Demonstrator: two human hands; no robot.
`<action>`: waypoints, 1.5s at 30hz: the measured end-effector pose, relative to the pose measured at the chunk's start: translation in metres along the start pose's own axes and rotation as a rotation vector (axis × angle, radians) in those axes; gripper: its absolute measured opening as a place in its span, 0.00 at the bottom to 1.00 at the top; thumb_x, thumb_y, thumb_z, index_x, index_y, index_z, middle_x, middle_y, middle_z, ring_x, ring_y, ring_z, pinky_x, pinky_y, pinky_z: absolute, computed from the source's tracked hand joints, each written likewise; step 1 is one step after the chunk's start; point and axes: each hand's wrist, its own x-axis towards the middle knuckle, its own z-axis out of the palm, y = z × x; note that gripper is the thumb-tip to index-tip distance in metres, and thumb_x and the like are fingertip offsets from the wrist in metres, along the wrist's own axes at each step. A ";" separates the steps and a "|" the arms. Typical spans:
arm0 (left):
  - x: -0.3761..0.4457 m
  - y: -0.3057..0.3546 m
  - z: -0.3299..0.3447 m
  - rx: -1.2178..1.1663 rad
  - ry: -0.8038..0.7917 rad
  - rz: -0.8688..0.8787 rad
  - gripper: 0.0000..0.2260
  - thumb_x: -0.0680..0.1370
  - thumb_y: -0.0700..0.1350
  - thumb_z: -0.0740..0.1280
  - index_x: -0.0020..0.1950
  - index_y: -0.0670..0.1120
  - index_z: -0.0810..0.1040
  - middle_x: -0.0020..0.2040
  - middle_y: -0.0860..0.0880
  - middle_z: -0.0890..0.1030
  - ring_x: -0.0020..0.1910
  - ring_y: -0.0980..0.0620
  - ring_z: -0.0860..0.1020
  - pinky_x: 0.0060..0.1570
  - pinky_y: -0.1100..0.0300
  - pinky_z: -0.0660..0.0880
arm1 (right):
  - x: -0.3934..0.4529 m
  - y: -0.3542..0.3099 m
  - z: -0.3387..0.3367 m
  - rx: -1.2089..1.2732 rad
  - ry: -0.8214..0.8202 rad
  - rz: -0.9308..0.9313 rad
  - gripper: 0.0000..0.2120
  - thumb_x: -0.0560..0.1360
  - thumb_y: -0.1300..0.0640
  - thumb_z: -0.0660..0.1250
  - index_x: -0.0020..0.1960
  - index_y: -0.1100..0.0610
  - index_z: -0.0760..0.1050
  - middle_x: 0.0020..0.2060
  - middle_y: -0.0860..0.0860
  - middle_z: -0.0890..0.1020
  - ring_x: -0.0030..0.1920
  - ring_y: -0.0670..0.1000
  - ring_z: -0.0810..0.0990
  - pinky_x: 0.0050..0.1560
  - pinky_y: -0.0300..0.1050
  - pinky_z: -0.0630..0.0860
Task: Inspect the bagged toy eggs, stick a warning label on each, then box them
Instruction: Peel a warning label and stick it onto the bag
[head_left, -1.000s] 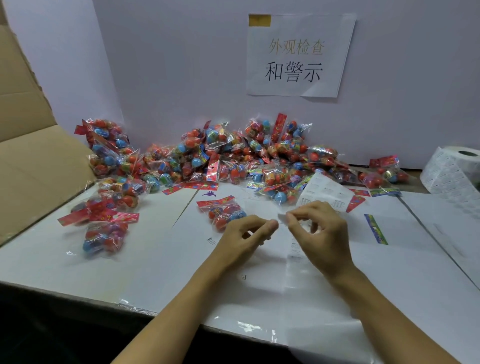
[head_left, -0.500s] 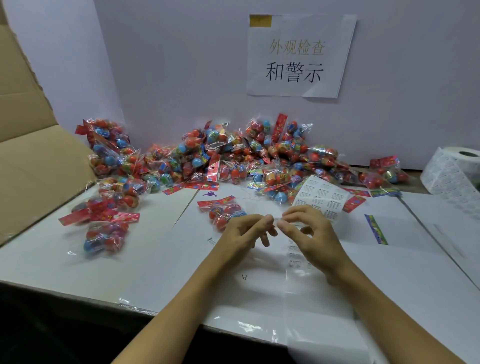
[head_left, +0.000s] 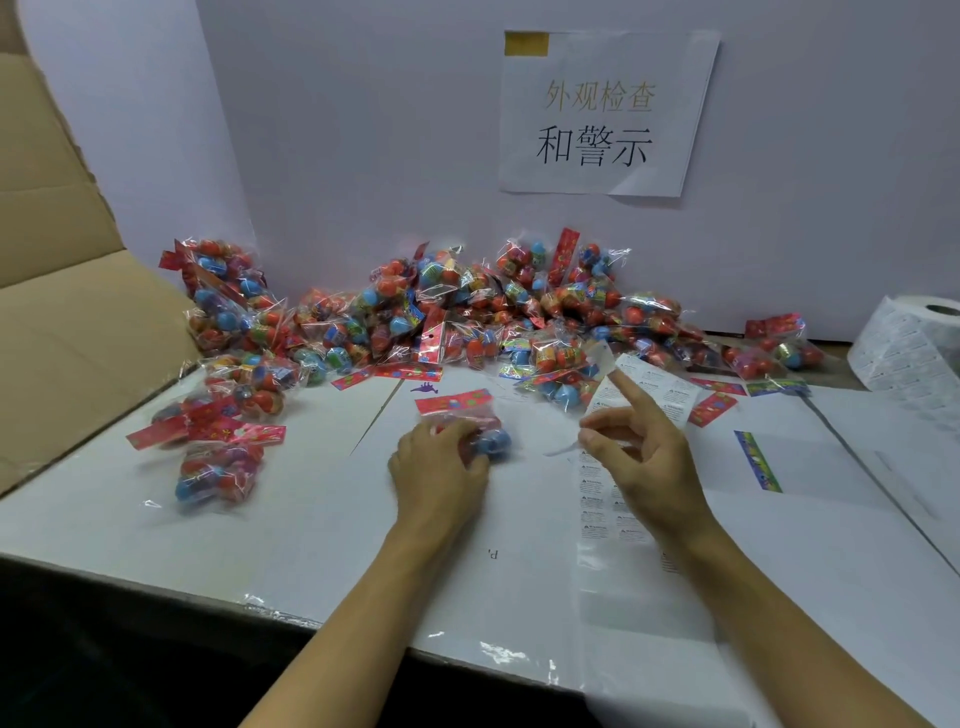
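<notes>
1. Head view: the left hand (head_left: 441, 470) lies on a bag of toy eggs (head_left: 470, 423) in the middle of the white table (head_left: 208, 525), fingers curled over its near end; a blue egg and the bag's red header card show beyond the knuckles.
2. The right hand (head_left: 641, 457) hovers just right of that bag, forefinger raised with a small label (head_left: 602, 358) stuck to its tip, the other fingers loosely bent and gripping nothing.
3. A strip of label sheet (head_left: 597, 499) runs along the table under the right hand, its far end curling up behind the raised finger.
4. A pile of bagged eggs (head_left: 467, 312) stretches along the back wall; a few more bags (head_left: 218, 441) lie apart at the left.
5. An open cardboard box (head_left: 67, 312) stands at the left edge.
6. A roll of labels (head_left: 914, 343) sits at the far right, and a paper sign (head_left: 602, 111) with printed characters hangs on the wall.
</notes>
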 end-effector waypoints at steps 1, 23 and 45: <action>0.000 0.002 0.000 -0.099 0.001 0.041 0.18 0.77 0.48 0.72 0.67 0.55 0.81 0.72 0.48 0.73 0.71 0.43 0.71 0.70 0.54 0.66 | 0.000 0.002 0.000 -0.005 -0.006 0.009 0.33 0.76 0.60 0.73 0.69 0.31 0.64 0.49 0.44 0.84 0.51 0.42 0.82 0.50 0.37 0.78; -0.011 0.023 -0.010 -1.013 -0.298 0.043 0.10 0.78 0.49 0.72 0.48 0.43 0.87 0.45 0.42 0.86 0.45 0.51 0.83 0.47 0.59 0.82 | -0.002 0.001 0.010 0.259 -0.108 0.190 0.52 0.69 0.54 0.77 0.82 0.48 0.47 0.53 0.51 0.85 0.54 0.47 0.85 0.58 0.47 0.80; -0.016 0.025 -0.011 -0.993 -0.354 0.222 0.36 0.74 0.44 0.78 0.73 0.72 0.66 0.66 0.51 0.77 0.60 0.50 0.83 0.53 0.54 0.83 | 0.007 0.002 0.003 0.384 0.242 0.273 0.28 0.76 0.45 0.72 0.72 0.44 0.65 0.61 0.47 0.82 0.54 0.44 0.85 0.55 0.46 0.82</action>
